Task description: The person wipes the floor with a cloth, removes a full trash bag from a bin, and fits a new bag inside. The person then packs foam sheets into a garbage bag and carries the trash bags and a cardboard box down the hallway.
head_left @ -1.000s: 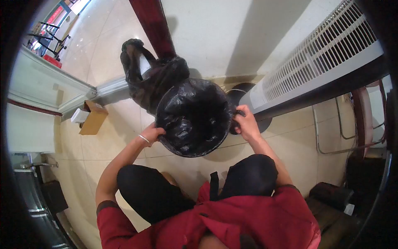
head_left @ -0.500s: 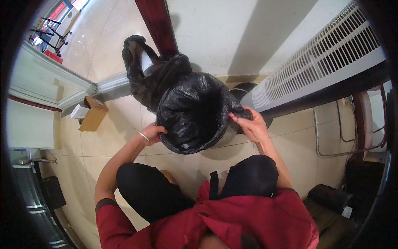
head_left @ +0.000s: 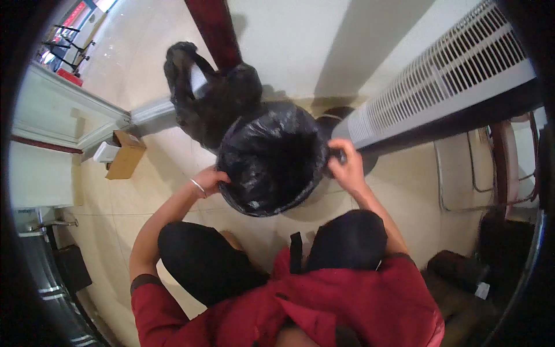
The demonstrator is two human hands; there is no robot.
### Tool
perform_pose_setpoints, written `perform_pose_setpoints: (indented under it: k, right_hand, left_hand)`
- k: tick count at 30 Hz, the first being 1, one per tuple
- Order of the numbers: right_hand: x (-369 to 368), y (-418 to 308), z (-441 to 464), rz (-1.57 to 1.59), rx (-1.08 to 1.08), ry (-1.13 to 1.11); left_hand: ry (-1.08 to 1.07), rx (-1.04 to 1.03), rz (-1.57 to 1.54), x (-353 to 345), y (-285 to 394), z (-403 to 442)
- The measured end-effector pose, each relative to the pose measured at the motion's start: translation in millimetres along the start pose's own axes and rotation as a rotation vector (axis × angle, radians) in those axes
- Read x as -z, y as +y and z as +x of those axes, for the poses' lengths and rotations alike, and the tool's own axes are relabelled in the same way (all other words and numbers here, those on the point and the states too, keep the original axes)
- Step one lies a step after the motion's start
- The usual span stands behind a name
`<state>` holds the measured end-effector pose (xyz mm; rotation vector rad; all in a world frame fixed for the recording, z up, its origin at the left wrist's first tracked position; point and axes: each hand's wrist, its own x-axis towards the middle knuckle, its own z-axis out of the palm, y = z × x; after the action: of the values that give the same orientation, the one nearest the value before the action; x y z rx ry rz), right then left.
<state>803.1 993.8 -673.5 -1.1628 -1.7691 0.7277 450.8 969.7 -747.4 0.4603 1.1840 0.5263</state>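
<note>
A round bin lined with a black plastic bag [head_left: 269,159] stands between my knees and the wall, its dark mouth facing up. My left hand [head_left: 211,179], with a pale bracelet at the wrist, grips the bag at the left rim. At the right rim, my right hand [head_left: 346,165] has its fingers closed around a gathered bit of the same bag. Behind the bin, to the left, a second black bag [head_left: 214,107] with loop handles stands against the dark red post; something white shows inside it.
A tall white slatted appliance [head_left: 445,75] leans across the upper right. At the left, a small cardboard box [head_left: 126,156] with a white item sits by the door frame [head_left: 150,114]. A metal-framed chair [head_left: 468,205] is at the right, and dark objects lie at the lower right.
The bag's gathered edge, pulled out to the right half a second ago, now lies closer to the rim. My right hand has shifted slightly up and left; my left hand keeps its hold.
</note>
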Motion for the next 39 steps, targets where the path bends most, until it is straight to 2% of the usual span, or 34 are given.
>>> perform_pose_setpoints:
  k: [1, 2, 3, 4, 5, 7, 8, 10, 11, 13, 15, 17, 18, 21, 22, 23, 25, 26, 27, 28, 29, 30, 33, 34, 35, 37, 39]
  right_hand:
    - [8.8, -0.7, 3.7, 0.315, -0.36, -0.191]
    - [17.5, -1.2, 7.7, 0.552, -0.772, -0.285]
    - [14.4, 13.8, 2.0, 1.043, -0.832, -0.178]
    - [16.0, 8.0, 4.7, 1.197, -0.908, -0.154]
    - [20.3, 14.1, 5.2, 1.367, -0.868, -0.249]
    - [22.1, 12.1, 2.8, 1.435, -0.861, -0.18]
    - [22.5, 7.4, 1.8, 1.435, -0.863, -0.17]
    - [23.0, -3.1, -0.2, 1.308, -0.663, -0.173]
    - [23.5, -1.4, 0.2, 1.307, -0.659, -0.175]
    - [26.1, 0.9, 5.3, 0.819, -0.582, -0.271]
    - [25.2, 3.2, 4.2, 0.723, -0.617, -0.208]
    - [17.7, 18.4, -0.4, 0.059, -0.032, 0.022]
    - [15.8, 11.7, 2.3, 0.013, 0.09, 0.094]
    - [10.1, 12.5, -9.5, -0.095, 0.116, 0.104]
    - [4.7, 9.4, -9.7, -0.088, 0.081, 0.203]
    - [5.9, 8.3, -7.1, -0.085, 0.086, 0.204]
    - [11.0, 7.6, -4.3, 0.67, -0.635, 0.052]
    - [18.2, 26.1, -4.6, 1.209, -0.644, -0.185]
    - [16.3, 30.0, -5.4, 1.211, -0.641, -0.188]
    - [15.3, 32.4, -7.2, 1.32, -0.766, -0.155]
    - [14.9, 34.3, -8.1, 1.425, -0.891, -0.119]
    - [15.8, 36.3, -9.4, 1.485, -0.901, -0.119]
    - [20.3, -3.9, -6.7, 1.371, -0.842, -0.023]
    - [20.6, 8.3, -12.6, 1.272, -0.689, -0.136]
    - [22.7, 15.3, -13.1, 1.272, -0.689, -0.135]
    - [25.7, 26.9, -9.5, 1.063, -0.562, -0.274]
    - [18.3, 31.5, -10.8, 0.937, -0.52, -0.219]
  left_hand:
    - [0.003, -0.005, 0.013, 7.7, -2.2, 2.0]
    - [0.0, 0.006, 0.029, 8.1, -8.4, 5.4]
    - [-0.012, 0.007, 0.052, -13.2, 6.7, -11.8]
    - [-0.052, -0.033, 0.007, -19.2, 11.1, -15.7]
    - [-0.04, -0.025, 0.002, -12.7, 8.3, -11.2]
    - [-0.006, 0.0, -0.009, -26.2, 14.8, -16.8]
    - [-0.011, 0.006, -0.005, -27.5, 13.7, -15.6]
    - [-0.011, -0.01, -0.04, -26.1, 13.8, -14.8]
    - [-0.011, -0.014, -0.04, -25.9, 14.2, -15.8]
    - [-0.086, 0.002, -0.05, -26.1, 17.3, -19.7]
    - [-0.06, -0.018, -0.051, -19.5, 9.6, -15.3]
    - [-0.035, -0.04, -0.055, -13.6, 7.7, -8.5]
    - [0.011, -0.023, -0.023, -14.3, 7.9, -8.7]
    - [0.031, -0.01, 0.012, -23.6, 11.7, -16.1]
    - [0.003, -0.011, 0.018, -27.8, 14.7, -18.9]
    - [0.006, -0.017, 0.019, -27.7, 14.6, -18.4]
    - [-0.048, -0.019, -0.005, -28.0, 14.1, -18.3]
    - [-0.045, -0.024, -0.004, -28.6, 15.4, -18.2]
    - [0.021, -0.004, 0.023, -34.1, 18.5, -21.6]
    - [0.086, 0.018, 0.05, -37.4, 19.4, -23.8]
    - [0.088, 0.014, 0.049, -35.1, 17.4, -22.4]
    - [0.032, -0.002, 0.02, -30.7, 14.1, -19.0]
    - [-0.019, -0.009, -0.004, -25.4, 11.6, -18.1]
    - [-0.017, 0.002, 0.003, -24.3, 12.2, -17.8]
    - [-0.017, 0.002, 0.003, -22.7, 11.4, -17.1]
    - [-0.081, -0.002, -0.015, -22.3, 10.1, -15.9]
    - [-0.052, -0.002, 0.037, -26.0, 10.3, -19.2]
